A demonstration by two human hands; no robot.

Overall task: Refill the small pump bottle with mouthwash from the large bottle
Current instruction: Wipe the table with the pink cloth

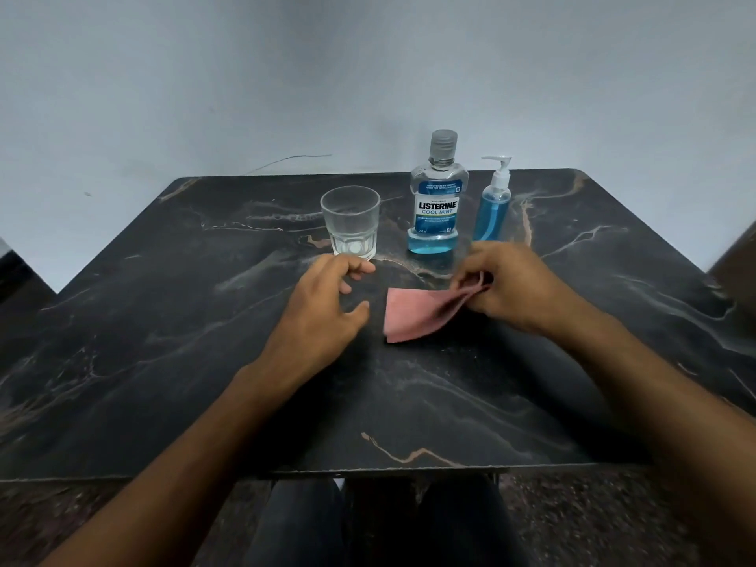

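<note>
The large mouthwash bottle [437, 198] stands capped near the far edge of the table, with a little blue liquid at its bottom. Just right of it stands the small pump bottle [493, 206], filled with blue liquid, its white pump on top. My right hand [505, 282] is in front of both bottles, pinching one end of a folded pink cloth [417, 315] that lies on the table. My left hand [327, 308] hovers left of the cloth with fingers spread, holding nothing.
A clear empty glass [351, 223] stands left of the mouthwash bottle, just beyond my left hand. The dark marble-patterned table [204, 362] backs against a pale wall. My knees show below the near edge.
</note>
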